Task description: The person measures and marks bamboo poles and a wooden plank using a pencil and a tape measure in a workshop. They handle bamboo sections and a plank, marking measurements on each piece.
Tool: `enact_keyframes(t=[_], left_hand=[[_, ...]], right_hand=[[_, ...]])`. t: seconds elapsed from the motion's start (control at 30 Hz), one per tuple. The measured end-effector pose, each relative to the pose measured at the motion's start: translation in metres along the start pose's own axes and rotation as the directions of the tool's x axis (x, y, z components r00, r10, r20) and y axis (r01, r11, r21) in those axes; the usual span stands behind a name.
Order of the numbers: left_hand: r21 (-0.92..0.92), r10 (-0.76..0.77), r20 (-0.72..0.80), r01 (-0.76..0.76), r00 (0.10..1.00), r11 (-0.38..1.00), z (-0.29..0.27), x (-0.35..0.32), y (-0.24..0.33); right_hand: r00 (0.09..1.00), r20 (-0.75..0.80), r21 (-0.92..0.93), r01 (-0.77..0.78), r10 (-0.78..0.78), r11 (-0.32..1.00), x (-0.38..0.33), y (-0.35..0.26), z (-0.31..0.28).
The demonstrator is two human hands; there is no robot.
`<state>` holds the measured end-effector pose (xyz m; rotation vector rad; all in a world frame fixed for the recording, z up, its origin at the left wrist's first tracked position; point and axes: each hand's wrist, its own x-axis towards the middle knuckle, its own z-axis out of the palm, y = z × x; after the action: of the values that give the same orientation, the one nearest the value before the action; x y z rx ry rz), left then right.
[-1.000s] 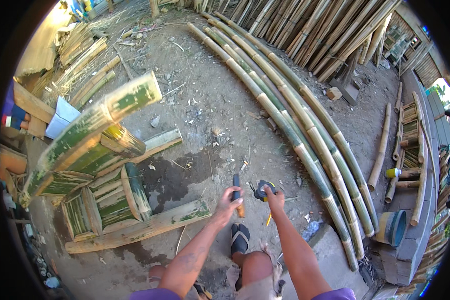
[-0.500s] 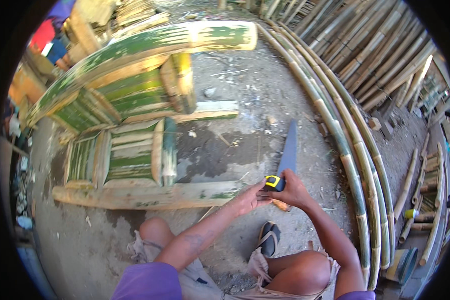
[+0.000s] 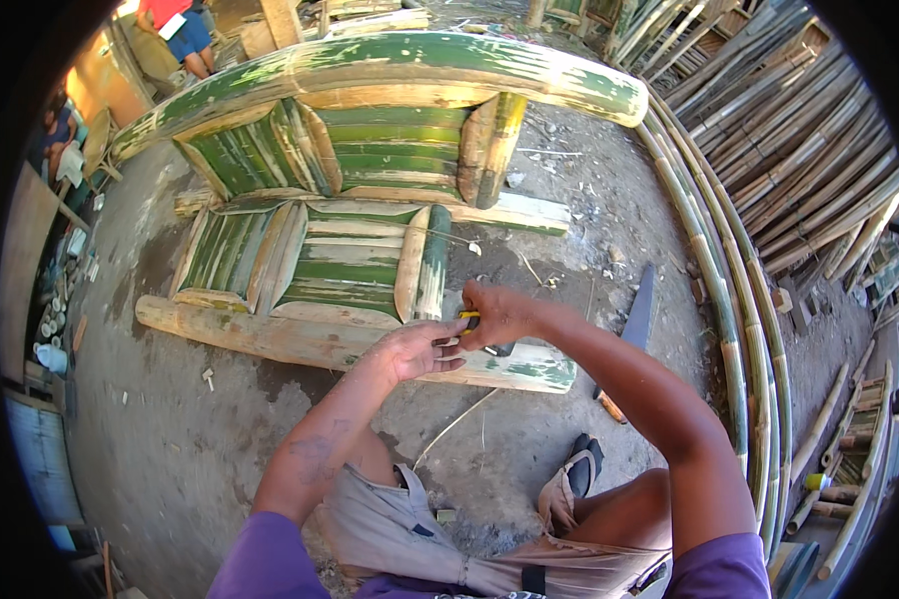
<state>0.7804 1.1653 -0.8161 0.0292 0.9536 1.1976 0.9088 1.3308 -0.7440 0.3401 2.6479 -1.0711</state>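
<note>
A yellow and black tape measure [image 3: 470,321] is in my right hand [image 3: 502,313], with the fingers wrapped round it. My left hand [image 3: 418,349] is close beside it, palm turned partly up and fingers stretched toward it; whether the fingertips touch it I cannot make out. Both hands hover over the right part of a thick split-bamboo rail [image 3: 240,337]. This rail is the near edge of a bamboo bench frame, which has a green slatted seat panel [image 3: 345,262] and a slatted back panel [image 3: 395,150]. Across the far side runs a thick green bamboo pole [image 3: 449,68].
A handsaw [image 3: 641,304] lies on the ground right of my hands. Long bamboo poles [image 3: 704,270] stretch along the right, with stacked bamboo [image 3: 789,150] behind them. My sandalled foot [image 3: 582,467] is below the saw. A person in red and blue [image 3: 185,35] stands far left.
My hands and the tape measure have moved from beside the saw leftward, over the bench's near rail. The view has shifted, so the bench appears farther right.
</note>
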Motion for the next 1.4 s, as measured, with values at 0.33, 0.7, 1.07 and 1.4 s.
enact_keyframes(t=[0.33, 0.7, 1.07, 1.4], left_hand=[[-0.235, 0.335, -0.813, -0.795, 0.476, 0.559, -0.281, -0.162, 0.072], [-0.131, 0.346, -0.701, -0.59, 0.623, 0.797, -0.186, -0.06, -0.031], [0.032, 0.361, -0.874, -0.702, 0.326, 0.712, -0.331, -0.097, 0.019], [0.057, 0.356, -0.887, -0.696, 0.293, 0.716, -0.347, -0.096, 0.009]], right_hand=[[0.902, 0.315, -0.361, -0.175, 0.296, 0.916, -0.049, 0.097, 0.018], [0.93, 0.299, -0.256, -0.139, 0.215, 0.956, 0.028, 0.035, 0.094], [0.942, 0.189, -0.31, -0.212, 0.279, 0.927, 0.033, 0.041, 0.089], [0.945, 0.266, -0.307, -0.105, 0.191, 0.946, 0.147, -0.091, 0.14]])
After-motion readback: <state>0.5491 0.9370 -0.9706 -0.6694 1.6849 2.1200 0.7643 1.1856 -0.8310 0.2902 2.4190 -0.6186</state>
